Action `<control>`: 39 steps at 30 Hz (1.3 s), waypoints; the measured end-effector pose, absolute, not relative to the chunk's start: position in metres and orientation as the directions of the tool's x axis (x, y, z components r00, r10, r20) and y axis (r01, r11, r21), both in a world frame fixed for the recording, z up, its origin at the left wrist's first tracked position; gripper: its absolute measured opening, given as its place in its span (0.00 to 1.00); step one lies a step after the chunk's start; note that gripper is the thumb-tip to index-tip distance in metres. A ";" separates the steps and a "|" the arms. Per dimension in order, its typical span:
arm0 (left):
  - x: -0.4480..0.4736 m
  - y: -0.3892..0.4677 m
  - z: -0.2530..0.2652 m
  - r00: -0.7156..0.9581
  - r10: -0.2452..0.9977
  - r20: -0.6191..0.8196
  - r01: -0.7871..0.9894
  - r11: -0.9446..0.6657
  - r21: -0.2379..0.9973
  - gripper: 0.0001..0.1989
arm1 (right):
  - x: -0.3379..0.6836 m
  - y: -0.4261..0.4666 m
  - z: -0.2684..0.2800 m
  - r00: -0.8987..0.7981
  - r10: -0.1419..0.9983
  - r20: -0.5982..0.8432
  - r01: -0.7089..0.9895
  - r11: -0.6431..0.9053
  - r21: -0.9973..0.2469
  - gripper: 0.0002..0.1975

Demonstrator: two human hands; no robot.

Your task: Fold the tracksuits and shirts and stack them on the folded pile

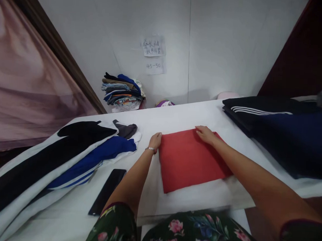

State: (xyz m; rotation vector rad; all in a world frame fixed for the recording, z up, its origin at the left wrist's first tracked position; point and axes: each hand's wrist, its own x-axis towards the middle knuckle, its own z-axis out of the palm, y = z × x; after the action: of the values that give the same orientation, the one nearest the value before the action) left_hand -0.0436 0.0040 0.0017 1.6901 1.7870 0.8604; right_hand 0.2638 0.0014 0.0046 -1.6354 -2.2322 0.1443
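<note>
A red folded garment (191,161) lies flat on the white table in front of me, a neat rectangle set slightly askew. At its far left corner, my left hand (156,140) is closed on the edge, thumb and fingers together. My right hand (205,134) rests on the far edge, right of the middle. Its fingers are stretched out toward the left with the thumb a little apart, lying on the cloth. Part of the garment's right side is covered by my right forearm.
Loose black, white and blue clothes (95,149) spread over the left side. A black phone (107,192) lies near my left forearm. Folded dark garments (280,132) are stacked at right. Behind the table stands a clothes pile (122,90); handwritten paper signs (154,54) hang on the wall.
</note>
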 end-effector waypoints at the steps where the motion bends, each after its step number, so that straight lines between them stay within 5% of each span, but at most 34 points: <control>1: -0.043 0.008 0.000 -0.083 0.996 0.040 0.649 0.023 0.760 0.17 | 0.263 0.013 0.004 -0.254 0.946 0.200 0.914 0.302 -0.269 0.21; 15: -0.058 0.018 -0.020 -0.075 0.997 -0.003 0.564 0.045 0.824 0.13 | 0.280 0.052 -0.008 -0.261 0.960 0.099 0.954 0.272 -0.125 0.24; 21: -0.055 0.019 -0.018 0.006 0.997 0.071 0.882 -0.039 0.469 0.14 | 0.285 0.054 -0.015 -0.216 0.973 0.078 0.965 0.225 -0.138 0.24; 24: -0.051 0.020 -0.017 -0.005 0.999 0.052 0.918 -0.016 0.396 0.15 | 0.283 0.053 -0.012 -0.195 0.978 0.072 0.970 0.203 -0.131 0.24; 30: -0.046 0.018 -0.016 -0.074 0.997 -0.022 0.893 0.076 0.443 0.14 | 0.282 0.029 -0.016 -0.170 0.955 0.242 0.973 0.203 -0.114 0.22; 36: -0.037 0.009 -0.009 -0.171 0.985 -0.025 0.856 0.162 0.491 0.20 | 0.290 -0.004 -0.025 -0.326 0.933 0.149 0.906 0.354 -0.232 0.23; 39: -0.038 -0.002 -0.003 -0.240 0.971 -0.014 0.834 0.214 0.508 0.27 | 0.300 -0.015 -0.023 -0.282 0.927 0.247 0.874 0.355 -0.333 0.23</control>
State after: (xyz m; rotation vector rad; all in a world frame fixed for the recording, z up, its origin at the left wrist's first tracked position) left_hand -0.0384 -0.0022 -0.0032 1.6875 2.1647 0.5781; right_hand 0.3001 -0.0154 -0.0234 -1.5757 -2.2285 0.1846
